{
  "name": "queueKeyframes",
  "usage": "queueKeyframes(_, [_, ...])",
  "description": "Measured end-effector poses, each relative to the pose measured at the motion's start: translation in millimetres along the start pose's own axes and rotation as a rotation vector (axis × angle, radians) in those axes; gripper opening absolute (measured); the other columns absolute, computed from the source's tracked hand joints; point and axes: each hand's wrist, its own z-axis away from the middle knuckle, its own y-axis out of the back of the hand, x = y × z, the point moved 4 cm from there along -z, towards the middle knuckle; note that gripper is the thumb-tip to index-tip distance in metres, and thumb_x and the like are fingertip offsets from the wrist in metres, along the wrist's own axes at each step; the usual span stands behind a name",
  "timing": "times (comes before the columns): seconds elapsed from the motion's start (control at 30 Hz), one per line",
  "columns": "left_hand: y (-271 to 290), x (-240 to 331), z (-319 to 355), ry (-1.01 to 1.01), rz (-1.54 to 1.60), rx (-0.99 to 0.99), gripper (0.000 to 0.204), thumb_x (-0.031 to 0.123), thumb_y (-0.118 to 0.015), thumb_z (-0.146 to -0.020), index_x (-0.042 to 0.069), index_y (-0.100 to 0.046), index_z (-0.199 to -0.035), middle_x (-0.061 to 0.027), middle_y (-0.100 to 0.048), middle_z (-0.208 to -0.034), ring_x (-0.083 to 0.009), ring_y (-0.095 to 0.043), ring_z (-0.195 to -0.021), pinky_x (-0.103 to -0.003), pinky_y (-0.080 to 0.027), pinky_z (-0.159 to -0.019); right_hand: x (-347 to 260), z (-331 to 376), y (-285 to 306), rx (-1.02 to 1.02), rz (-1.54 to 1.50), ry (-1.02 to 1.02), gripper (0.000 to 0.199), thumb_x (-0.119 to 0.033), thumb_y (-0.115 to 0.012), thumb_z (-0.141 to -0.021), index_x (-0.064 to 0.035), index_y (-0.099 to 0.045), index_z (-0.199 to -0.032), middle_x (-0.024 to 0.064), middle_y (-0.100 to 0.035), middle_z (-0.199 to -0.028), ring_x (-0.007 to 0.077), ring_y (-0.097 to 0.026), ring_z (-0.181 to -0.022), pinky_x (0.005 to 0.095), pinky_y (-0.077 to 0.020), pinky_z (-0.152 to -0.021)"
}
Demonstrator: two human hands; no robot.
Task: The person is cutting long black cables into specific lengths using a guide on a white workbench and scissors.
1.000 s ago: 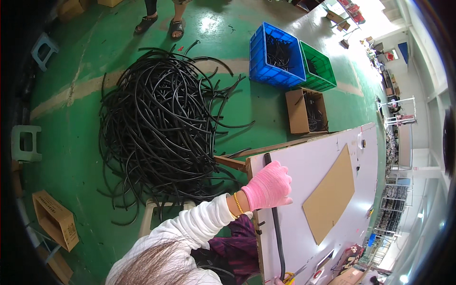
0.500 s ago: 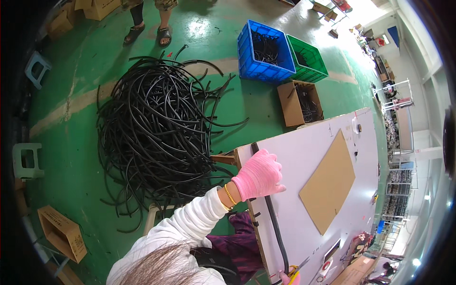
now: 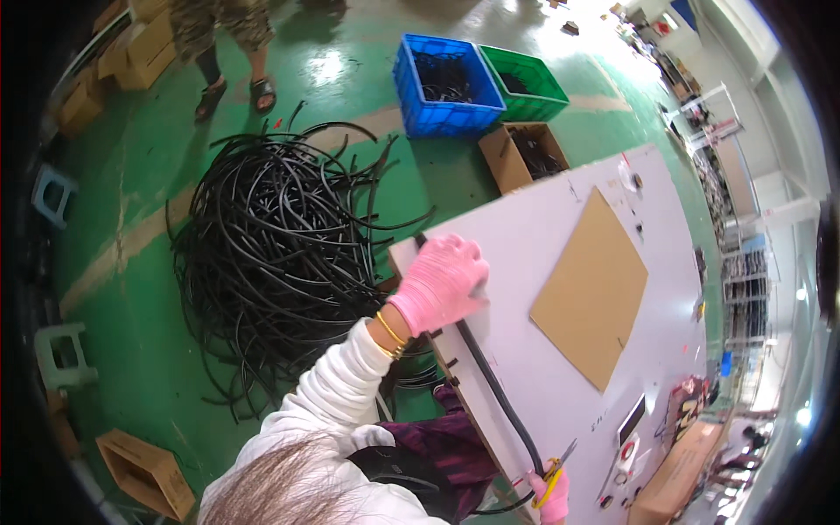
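Note:
A black rubber tube [image 3: 494, 383] lies along the near left edge of the white table [image 3: 516, 249], bending toward the lower corner. My left hand [image 3: 442, 284], in a pink glove, is closed over the tube near its far end, whose tip shows just past the fingers. At the lower corner my right hand [image 3: 551, 499], also pink-gloved, holds yellow-handled scissors [image 3: 554, 477] with the blades pointing up and right. The tube's near part passes right beside those fingers; whether they also grip it is hard to see.
A large heap of black tubes [image 3: 271, 236] covers the floor left of the table. Beyond stand a blue crate [image 3: 446, 87], a green crate [image 3: 525, 83] and a cardboard box [image 3: 525, 157]. A brown cardboard sheet [image 3: 591, 293] lies on the table. Another person's feet [image 3: 236, 98] stand far left.
The whole view has shifted, so the table and heap sit differently. My right hand and the scissors show more fully at the lower corner. My left hand stays on the tube near its far end.

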Motion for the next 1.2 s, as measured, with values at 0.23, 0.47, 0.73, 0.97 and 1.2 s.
queueKeyframes(0.23, [-24,-6,1,-0.126,-0.228,0.074,0.057,0.034,-0.066,-0.082,0.008,-0.055,-0.131,-0.018,-0.047,-0.141,-0.0357,-0.04,-0.131,-0.048,-0.026,-0.112,8,26,-6,-0.12,-0.104,-0.156,0.036,-0.01,-0.072,-0.081,0.0021,-0.052,-0.109,0.0076,-0.06,-0.074,0.0132,-0.055,-0.063,0.0268,-0.0435,-0.058])
queueKeyframes(0.47, [-19,-23,-12,-0.121,-0.423,-0.076,0.058,0.03,-0.054,-0.093,0.006,-0.04,-0.144,-0.0151,-0.036,-0.152,-0.0313,-0.03,-0.141,-0.041,-0.021,-0.116,123,153,73,-0.057,-0.625,-0.298,0.022,-0.006,-0.061,-0.081,-0.0009,-0.052,-0.1,0.0035,-0.056,-0.069,0.0109,-0.056,-0.06,0.0252,-0.045,-0.058])
queueKeyframes(0.73, [-32,-32,-19,-0.215,-0.457,-0.112,0.053,0.031,-0.047,-0.098,0.009,-0.039,-0.146,-0.0134,-0.033,-0.153,-0.0305,-0.028,-0.142,-0.04,-0.021,-0.117,185,119,122,0.09,-0.241,-0.285,0.015,-0.016,-0.064,-0.085,-0.0031,-0.057,-0.084,-0.0001,-0.054,-0.065,0.0091,-0.053,-0.058,0.0252,-0.0452,-0.055])
queueKeyframes(0.97, [-30,-43,-21,-0.264,-0.452,-0.129,0.052,0.028,-0.047,-0.098,0.009,-0.04,-0.146,-0.0139,-0.036,-0.152,-0.0306,-0.03,-0.141,-0.041,-0.023,-0.116,204,98,116,0.139,0.12,-0.168,0.023,-0.02,-0.068,-0.084,-0.0008,-0.056,-0.087,0.011,-0.061,-0.071,0.0234,-0.06,-0.064,0.0328,-0.0487,-0.064])
queueKeyframes(1.2, [-30,-46,-22,-0.267,-0.411,-0.136,0.053,0.031,-0.046,-0.098,0.008,-0.04,-0.146,-0.0147,-0.036,-0.151,-0.0305,-0.03,-0.141,-0.04,-0.023,-0.115,198,92,119,0.083,0.271,-0.281,0.032,-0.027,-0.071,-0.083,-0.0007,-0.056,-0.094,0.0217,-0.063,-0.085,0.0421,-0.061,-0.082,0.0423,-0.0496,-0.071])
